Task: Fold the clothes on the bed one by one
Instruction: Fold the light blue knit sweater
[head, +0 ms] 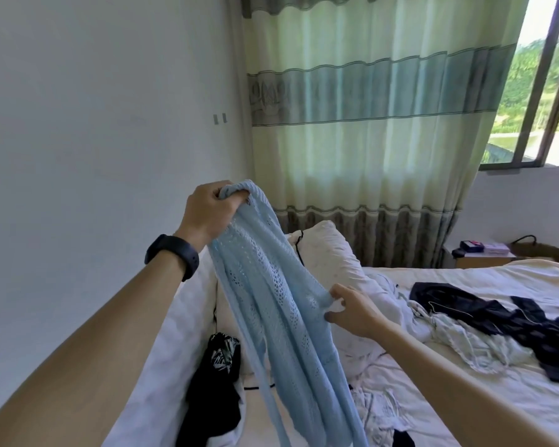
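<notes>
Right hand (352, 309): held low and forward, forearm stretched over the bed; a side edge of the knit is pinched between thumb and fingertips.
Left hand (212, 208): raised well above the right, a dark band (171, 254) worn at the wrist; its grip is clenched round the bunched top of the garment.
Blue knit (271, 301): hung in the air from the left hand, draped in long folds above the bed (449, 398), thin strips trailing below.
Handling: judged light, soft and stretchy; the open lace weave could be snagged or pulled out of shape.
Where to hold: the shoulders or top hem are best taken, spread wide.
Waiting clothes: a black garment (213, 382) lies beneath the knit; dark clothes (497, 321) and a pale garment (465, 343) are seen unfolded farther right.
Beyond: a pillow (326, 253), then a striped curtain (368, 124).
</notes>
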The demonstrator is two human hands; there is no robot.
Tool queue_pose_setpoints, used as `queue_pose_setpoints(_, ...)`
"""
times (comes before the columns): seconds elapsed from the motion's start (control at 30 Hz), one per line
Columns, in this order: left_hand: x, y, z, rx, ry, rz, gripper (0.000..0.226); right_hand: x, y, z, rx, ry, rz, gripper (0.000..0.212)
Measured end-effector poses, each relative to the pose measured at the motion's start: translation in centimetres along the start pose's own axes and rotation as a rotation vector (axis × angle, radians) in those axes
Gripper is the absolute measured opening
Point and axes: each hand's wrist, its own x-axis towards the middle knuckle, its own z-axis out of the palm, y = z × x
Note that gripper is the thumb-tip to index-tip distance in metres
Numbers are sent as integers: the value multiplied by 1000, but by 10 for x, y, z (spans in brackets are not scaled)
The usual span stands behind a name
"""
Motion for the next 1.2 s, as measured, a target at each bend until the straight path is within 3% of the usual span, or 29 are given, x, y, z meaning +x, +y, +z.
queue_pose_setpoints(0.13,3,1,-5,77,-39,14,44,-3,-5,6,77,-107,-23,31)
queue_pose_setpoints(0.23,4,-4,-4,161,-72,15,42,-10,-13,12,-65,-196,-8,58)
queue_pose_setpoints(0.33,0,-34,-16,216,-141,-86,44,-8,-3,-8,-59,59,65,44)
queue_pose_setpoints(0.47,-22,-80,-33,72,-342,-323,21,-4,16,-63,270,442,168,27)
queue_pose_setpoints(0.53,-37,-97,-34,-87,-461,-433,46,-8,10,-79,372,505,103,23)
queue_pose_setpoints(0.6,-49,-114,-32,-163,-531,-461,77,-16,9,-87,403,441,70,33)
queue_pose_setpoints(0.63,-52,-122,-30,-180,-545,-459,81,-17,17,-87,345,371,77,29)
queue_pose_setpoints(0.7,-57,-132,-28,-200,-547,-469,66,-22,36,-86,141,226,132,10)
queue_pose_setpoints(0.77,-61,-134,-25,-194,-586,-477,37,-26,56,-83,4,152,188,31)
queue_pose_setpoints(0.87,-66,-140,-17,-53,-652,-412,16,-37,66,-85,-79,173,209,44)
queue_pose_setpoints(0.97,-68,-149,-11,-33,-643,-382,18,-53,58,-93,-132,286,322,48)
queue_pose_setpoints(1.03,-71,-154,-5,-69,-587,-378,32,-63,45,-96,45,308,379,38)
queue_pose_setpoints(1.13,-78,-157,15,-227,-467,-441,40,-79,22,-87,563,218,517,21)
queue_pose_setpoints(1.2,-82,-160,29,-352,-489,-505,48,-86,20,-79,586,253,532,22)
